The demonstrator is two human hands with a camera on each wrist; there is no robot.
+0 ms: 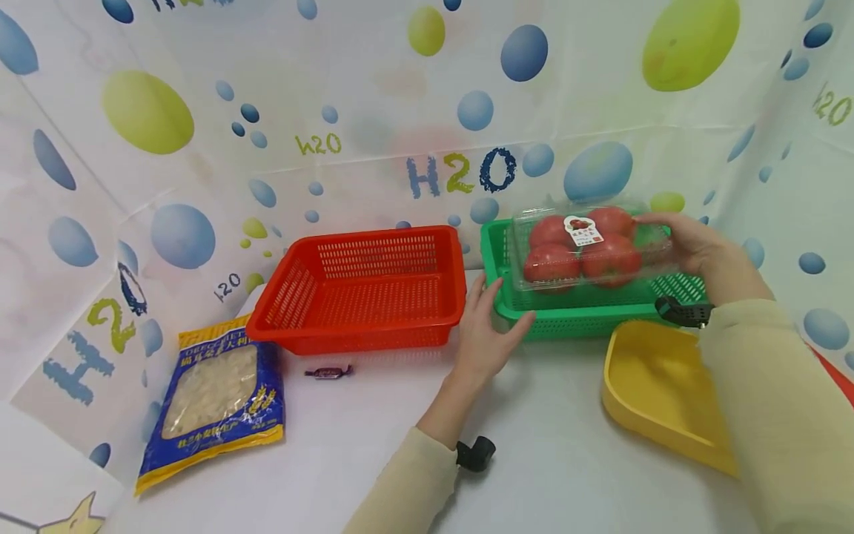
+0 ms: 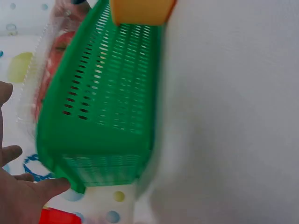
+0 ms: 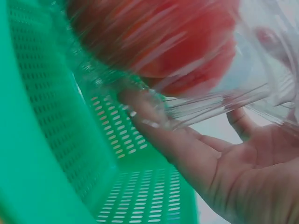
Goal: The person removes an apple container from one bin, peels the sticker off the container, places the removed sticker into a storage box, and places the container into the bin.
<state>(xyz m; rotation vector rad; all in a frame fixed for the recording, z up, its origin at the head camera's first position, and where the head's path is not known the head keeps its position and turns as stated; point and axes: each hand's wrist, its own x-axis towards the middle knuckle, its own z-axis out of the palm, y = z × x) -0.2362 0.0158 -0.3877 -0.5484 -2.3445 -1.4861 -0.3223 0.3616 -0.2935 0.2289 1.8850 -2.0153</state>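
My right hand (image 1: 700,248) grips the right end of a clear plastic box of tomatoes (image 1: 610,256). Several red tomatoes and a white label show through the lid. The box is held tilted over the green basket (image 1: 567,322), overlapping its opening in the head view. In the right wrist view, the thumb lies along the underside of the clear box (image 3: 215,109). My left hand (image 1: 482,337) has its fingers spread at the left corner of the green basket, holding nothing. In the left wrist view, a fingertip of the left hand (image 2: 23,198) is right at the basket's rim.
A red basket (image 1: 373,337) stands left of the green one, with a small wrapped candy (image 1: 328,372) in front. At far left lies a blue and yellow bag of pasta (image 1: 213,393). A yellow tray (image 1: 657,386) sits front right, partly behind my right sleeve.
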